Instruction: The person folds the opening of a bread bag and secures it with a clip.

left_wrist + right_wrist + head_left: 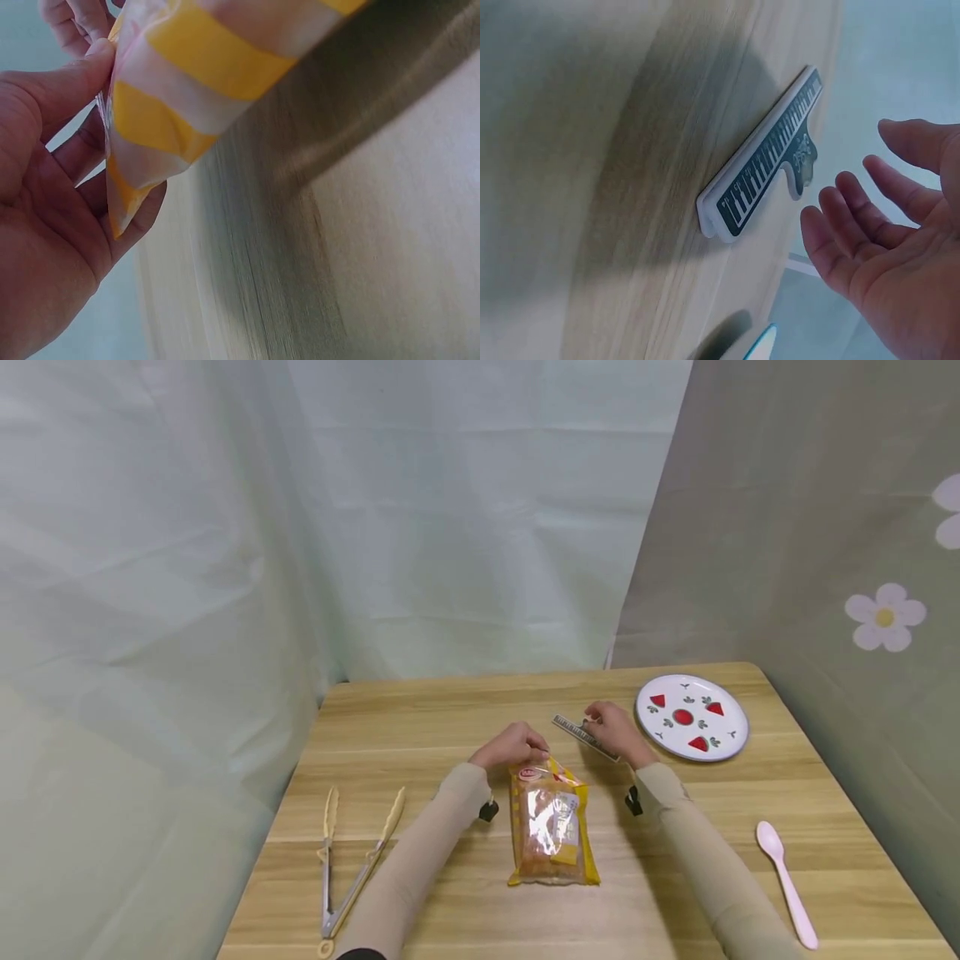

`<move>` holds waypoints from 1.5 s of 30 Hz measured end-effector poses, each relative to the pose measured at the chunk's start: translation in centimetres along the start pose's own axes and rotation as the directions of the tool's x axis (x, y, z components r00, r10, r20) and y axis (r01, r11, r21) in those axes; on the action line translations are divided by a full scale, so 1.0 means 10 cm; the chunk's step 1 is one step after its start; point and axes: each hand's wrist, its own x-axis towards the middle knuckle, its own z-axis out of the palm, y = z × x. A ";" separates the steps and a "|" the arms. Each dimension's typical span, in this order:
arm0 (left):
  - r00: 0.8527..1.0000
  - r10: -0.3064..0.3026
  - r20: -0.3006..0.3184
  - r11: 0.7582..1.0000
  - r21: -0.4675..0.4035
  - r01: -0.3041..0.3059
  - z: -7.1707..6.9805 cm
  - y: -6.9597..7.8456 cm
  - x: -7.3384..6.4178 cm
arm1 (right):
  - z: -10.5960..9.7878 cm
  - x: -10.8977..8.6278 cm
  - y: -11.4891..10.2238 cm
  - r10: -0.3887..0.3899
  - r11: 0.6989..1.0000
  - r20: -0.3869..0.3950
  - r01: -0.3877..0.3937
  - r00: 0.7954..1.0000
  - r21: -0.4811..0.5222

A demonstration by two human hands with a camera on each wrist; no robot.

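A clear-and-yellow plastic bag (555, 827) with bread in it lies in the middle of the table. My left hand (513, 747) pinches its top edge between thumb and fingers; in the left wrist view the yellow-striped packaging (202, 56) slants away from the thumb. Right of the bag's top, a long clip (769, 157) with a piano-key pattern and a dark handle lies on the wood. My right hand (900, 225) is beside its handle, fingers loosely bent and apart from it in the right wrist view, with nothing in the palm.
A round white plate (716, 747) with red fruit pictures stands at the back right, close to the right hand. Splayed tongs (327, 868) lie at the left. A pale pink spoon (787, 885) lies at the right. Curtains hang behind the table.
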 end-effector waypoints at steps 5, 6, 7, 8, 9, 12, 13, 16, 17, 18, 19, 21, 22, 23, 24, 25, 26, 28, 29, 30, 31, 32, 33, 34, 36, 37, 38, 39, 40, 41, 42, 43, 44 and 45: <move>1.000 -0.002 -0.006 1.000 0.010 0.002 0.01 0.02 0.00 | 0.01 0.09 0.07 0.025 0.999 0.037 -0.023 0.999 -0.047; 1.000 -0.004 -0.006 1.000 0.008 0.004 0.01 0.02 0.00 | 0.01 0.10 0.08 0.029 0.998 0.042 -0.027 0.999 -0.056; 1.000 -0.007 -0.005 1.000 0.006 0.007 0.01 0.02 0.00 | 0.01 0.11 0.09 0.034 0.997 0.046 -0.031 0.998 -0.066; 1.000 -0.010 -0.005 1.000 -0.002 0.010 0.01 0.02 0.00 | 0.01 0.12 0.10 0.040 0.997 0.049 -0.036 0.998 -0.074; 1.000 -0.014 -0.004 1.000 -0.006 0.014 0.01 0.02 0.00 | 0.01 0.12 0.10 0.048 0.996 0.052 -0.044 0.998 -0.082; 1.000 -0.019 -0.005 1.000 -0.017 0.019 0.01 0.02 0.00 | 0.01 0.13 0.12 0.096 0.992 0.065 -0.090 0.993 -0.089; 1.000 -0.019 -0.005 1.000 -0.018 0.019 0.01 0.02 0.00 | 0.01 0.14 0.12 0.111 0.990 0.069 -0.104 0.991 -0.094; 1.000 -0.019 -0.004 1.000 -0.020 0.019 0.01 0.02 -0.01 | 0.01 0.13 0.12 0.155 0.984 0.082 -0.146 0.985 -0.105; 1.000 -0.020 -0.003 1.000 -0.021 0.019 0.00 0.02 -0.01 | 0.01 0.13 0.13 0.161 0.982 0.085 -0.151 0.983 -0.112; 1.000 -0.020 -0.002 0.999 -0.025 0.020 0.00 0.02 -0.01 | 0.01 0.13 0.13 0.168 0.981 0.089 -0.157 0.982 -0.117; 1.000 -0.020 -0.002 0.999 -0.025 0.020 0.00 0.02 -0.02 | 0.00 0.13 0.14 0.175 0.979 0.092 -0.163 0.980 -0.122; 1.000 -0.022 0.000 0.999 -0.030 0.022 0.00 0.02 -0.02 | 0.00 0.13 0.15 0.187 0.976 0.101 -0.174 0.977 -0.129; 1.000 -0.023 -0.001 0.999 -0.032 0.023 0.00 0.02 -0.02 | -0.01 0.13 0.15 0.190 0.975 0.104 -0.175 0.976 -0.133; 1.000 -0.024 -0.002 0.999 -0.034 0.024 0.00 0.02 -0.01 | -0.01 0.13 0.16 0.195 0.974 0.107 -0.180 0.975 -0.136; 1.000 -0.026 -0.003 0.999 -0.034 0.025 0.00 0.02 -0.01 | -0.02 0.13 0.16 0.196 0.974 0.111 -0.180 0.974 -0.139; 1.000 -0.027 -0.004 0.999 -0.033 0.027 0.00 0.02 -0.01 | -0.02 0.13 0.16 0.198 0.973 0.111 -0.182 0.974 -0.141; 1.000 -0.029 -0.005 0.999 -0.034 0.028 0.00 0.02 -0.01 | -0.02 0.13 0.16 0.198 0.974 0.113 -0.181 0.974 -0.139; 0.999 -0.031 -0.009 0.999 -0.035 0.031 0.00 0.01 -0.01 | -0.03 0.13 0.17 0.189 0.975 0.114 -0.173 0.975 -0.139; 0.999 -0.031 -0.010 0.999 -0.033 0.030 0.00 0.01 -0.01 | -0.02 0.13 0.17 0.187 0.975 0.113 -0.171 0.976 -0.138; 0.999 -0.031 -0.010 0.999 -0.030 0.030 0.00 0.01 -0.01 | -0.02 0.13 0.17 0.185 0.976 0.114 -0.170 0.976 -0.134; 0.999 -0.031 -0.012 0.999 -0.031 0.031 0.01 0.01 -0.01 | -0.02 0.13 0.17 0.186 0.977 0.117 -0.171 0.976 -0.127; 0.999 -0.031 -0.013 0.999 -0.031 0.031 0.01 0.01 -0.01 | -0.01 0.12 0.18 0.188 0.978 0.123 -0.174 0.974 -0.120; 0.999 -0.030 -0.013 0.999 -0.028 0.030 0.01 0.01 -0.01 | -0.01 0.12 0.18 0.191 0.977 0.127 -0.177 0.973 -0.115; 0.999 -0.030 -0.012 0.999 -0.025 0.030 0.01 0.01 -0.01 | -0.01 0.11 0.18 0.200 0.977 0.134 -0.187 0.971 -0.103; 1.000 -0.029 -0.012 0.999 -0.026 0.028 0.00 0.00 -0.01 | -0.01 0.10 0.17 0.206 0.978 0.146 -0.196 0.968 -0.078; 1.000 -0.028 -0.012 0.999 -0.025 0.027 0.00 0.00 -0.01 | -0.01 0.10 0.17 0.209 0.977 0.152 -0.201 0.966 -0.065; 1.000 -0.026 -0.013 0.999 -0.023 0.026 0.00 0.01 -0.01 | -0.01 0.10 0.17 0.211 0.977 0.158 -0.206 0.965 -0.051; 1.000 -0.024 -0.015 0.999 -0.022 0.023 0.00 0.01 -0.01 | -0.02 0.10 0.17 0.209 0.978 0.162 -0.205 0.964 -0.042; 1.000 -0.023 -0.017 0.999 -0.024 0.023 -0.01 0.01 -0.01 | -0.02 0.10 0.17 0.197 0.980 0.167 -0.194 0.966 -0.038; 1.000 -0.021 -0.018 1.000 -0.022 0.020 -0.01 0.01 -0.01 | -0.03 0.09 0.17 0.177 0.984 0.170 -0.174 0.969 -0.035; 1.000 -0.018 -0.019 1.000 -0.016 0.018 -0.01 0.01 -0.01 | -0.03 0.09 0.17 0.160 0.987 0.171 -0.156 0.972 -0.036; 1.000 -0.019 -0.021 1.000 -0.013 0.018 -0.01 0.01 -0.01 | -0.04 0.09 0.17 0.143 0.990 0.172 -0.139 0.975 -0.035; 1.000 -0.018 -0.022 1.000 -0.012 0.018 -0.02 0.01 -0.01 | -0.05 0.09 0.17 0.120 0.993 0.173 -0.114 0.978 -0.042; 1.000 -0.018 -0.022 1.000 -0.009 0.018 -0.02 0.01 -0.01 | -0.06 0.08 0.17 0.097 0.995 0.170 -0.089 0.981 -0.054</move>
